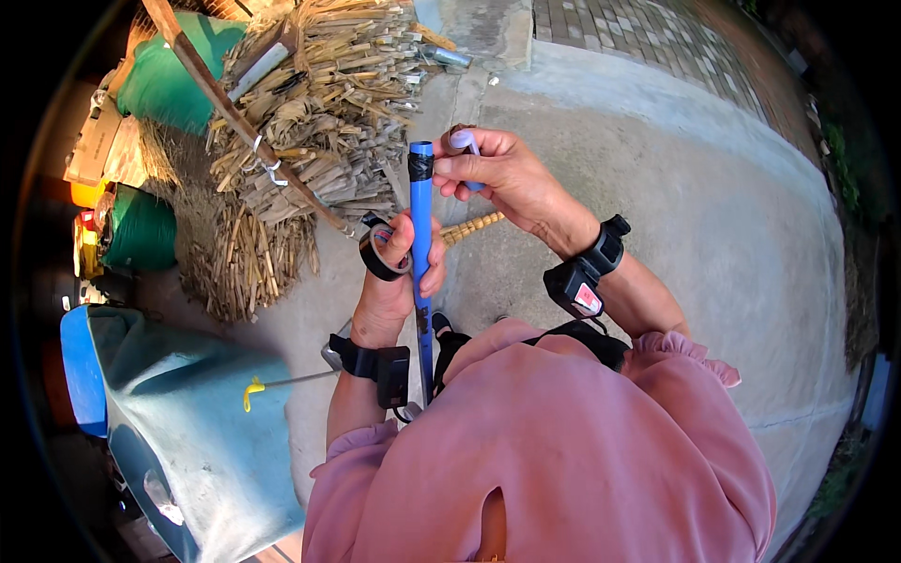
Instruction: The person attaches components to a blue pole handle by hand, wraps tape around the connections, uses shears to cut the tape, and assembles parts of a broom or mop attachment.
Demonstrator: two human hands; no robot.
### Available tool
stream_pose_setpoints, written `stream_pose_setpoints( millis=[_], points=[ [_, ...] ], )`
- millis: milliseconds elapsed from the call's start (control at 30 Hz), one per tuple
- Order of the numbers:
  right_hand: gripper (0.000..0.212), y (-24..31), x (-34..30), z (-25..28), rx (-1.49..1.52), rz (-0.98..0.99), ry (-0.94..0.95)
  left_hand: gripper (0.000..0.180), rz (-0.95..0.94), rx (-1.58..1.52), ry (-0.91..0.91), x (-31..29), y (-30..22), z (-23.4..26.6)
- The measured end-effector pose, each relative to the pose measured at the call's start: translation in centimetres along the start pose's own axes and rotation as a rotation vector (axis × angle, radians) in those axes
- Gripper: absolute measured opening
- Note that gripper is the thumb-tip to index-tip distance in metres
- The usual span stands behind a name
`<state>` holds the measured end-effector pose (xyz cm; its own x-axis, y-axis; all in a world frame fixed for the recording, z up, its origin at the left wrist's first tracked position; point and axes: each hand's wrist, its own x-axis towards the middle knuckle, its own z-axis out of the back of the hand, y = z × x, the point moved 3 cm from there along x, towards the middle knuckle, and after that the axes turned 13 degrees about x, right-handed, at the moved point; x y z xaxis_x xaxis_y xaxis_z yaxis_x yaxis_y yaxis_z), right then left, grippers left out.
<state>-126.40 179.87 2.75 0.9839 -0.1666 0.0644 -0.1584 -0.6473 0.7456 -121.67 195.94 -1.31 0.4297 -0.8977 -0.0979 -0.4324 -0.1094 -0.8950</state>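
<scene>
My left hand is closed round a long blue pole held nearly upright. A roll of black tape hangs on the thumb of that hand, beside the pole. Black tape is wrapped round the pole just below its top end. My right hand is closed, with a small lilac tool with a curved, loop-like handle in its fingers; its kind is partly hidden. The right fingertips are close to the taped part of the pole. Lower down, the pole passes beside my pink top.
Dry stalk bundles lie at the upper left, with a wooden pole slanting across them. A teal cover drapes over something at lower left. A thin rod with a yellow end sticks out there. A ridged yellowish stick shows behind my hands.
</scene>
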Motion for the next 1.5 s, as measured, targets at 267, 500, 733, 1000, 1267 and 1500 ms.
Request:
stream_pose_setpoints(
  millis=[267,500,733,1000,1267,1500],
  points=[
    [0.027,1.0,0.8,0.6,-0.229,0.125,0.088,0.051,0.005,0.076,-0.079,0.1,-0.2,-0.4],
    [0.025,1.2,1.6,0.6,-0.378,0.067,0.057,0.049,0.042,0.173,-0.138,-0.1,-0.1,-0.5],
    [0.024,-0.8,2.9,0.8,-0.452,0.035,-0.090,0.037,0.045,0.291,-0.275,0.0,-0.4,-0.2],
    [0.032,-4.0,6.9,0.0,-0.018,-0.172,-0.021,0.035,0.044,0.255,-0.343,-0.5,-2.4,4.3],
    [0.029,-9.6,12.3,-1.5,-0.293,-0.331,-0.020,0.034,0.072,0.253,-0.421,-3.4,-4.6,11.0],
    [0.027,-13.5,20.1,-1.6,-0.674,-0.401,0.062,0.046,0.066,0.249,-0.553,-6.8,-6.6,16.3]
  ],
)
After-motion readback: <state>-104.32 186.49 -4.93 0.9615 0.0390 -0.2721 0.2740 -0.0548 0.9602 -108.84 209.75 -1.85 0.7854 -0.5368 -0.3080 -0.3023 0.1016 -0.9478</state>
